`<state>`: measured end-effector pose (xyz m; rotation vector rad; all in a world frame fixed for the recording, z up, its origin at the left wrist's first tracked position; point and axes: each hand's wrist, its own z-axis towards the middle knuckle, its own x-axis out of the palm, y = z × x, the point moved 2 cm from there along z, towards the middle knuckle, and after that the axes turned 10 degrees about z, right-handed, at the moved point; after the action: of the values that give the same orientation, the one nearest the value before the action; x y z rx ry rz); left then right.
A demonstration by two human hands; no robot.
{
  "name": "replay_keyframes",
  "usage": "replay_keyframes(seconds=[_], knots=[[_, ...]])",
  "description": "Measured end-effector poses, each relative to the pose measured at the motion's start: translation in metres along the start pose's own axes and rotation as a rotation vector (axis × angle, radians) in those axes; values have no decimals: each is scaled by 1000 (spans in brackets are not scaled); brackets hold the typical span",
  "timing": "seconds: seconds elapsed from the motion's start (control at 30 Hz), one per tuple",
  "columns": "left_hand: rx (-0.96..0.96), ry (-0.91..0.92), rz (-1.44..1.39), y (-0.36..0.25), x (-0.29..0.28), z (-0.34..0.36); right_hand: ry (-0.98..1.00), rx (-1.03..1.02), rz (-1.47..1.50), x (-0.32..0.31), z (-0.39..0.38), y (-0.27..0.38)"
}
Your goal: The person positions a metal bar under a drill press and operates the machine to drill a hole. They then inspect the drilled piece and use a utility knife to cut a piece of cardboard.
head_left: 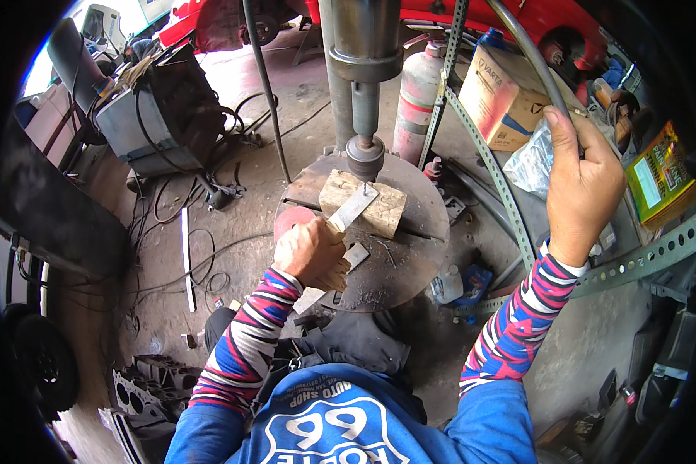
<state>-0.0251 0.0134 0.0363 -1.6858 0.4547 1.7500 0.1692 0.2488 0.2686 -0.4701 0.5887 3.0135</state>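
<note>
My left hand (309,249) is closed around the near end of a flat metal bar (356,206). The bar's far part rests on a rough wooden block (384,214) on the round drill press table (421,267). Above the bar is the drill chuck (365,157), its thin bit meeting the bar's far end. My right hand (586,182) grips a long curved metal lever (527,46) off to the right. Partly hidden by my left hand is a reddish disc (292,220). Another flat metal piece (356,255) lies near that hand, amid metal shavings.
A red-and-grey gas cylinder (416,100) stands behind the table. Perforated metal angle bars (491,158) frame the right side, near a cardboard box (510,93). Cables (209,263) trail across the floor at left, beside a grey machine (158,116). Engine parts (143,390) lie lower left.
</note>
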Motion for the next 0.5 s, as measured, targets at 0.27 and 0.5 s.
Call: replay_keyframes(seconds=[0.27,0.5], knots=[[-7,42,-69,1,-2,-2,-14,-19,1,2,-1,1],[307,-13,279,15,27,3,43,-94,17,1,-1,-15]])
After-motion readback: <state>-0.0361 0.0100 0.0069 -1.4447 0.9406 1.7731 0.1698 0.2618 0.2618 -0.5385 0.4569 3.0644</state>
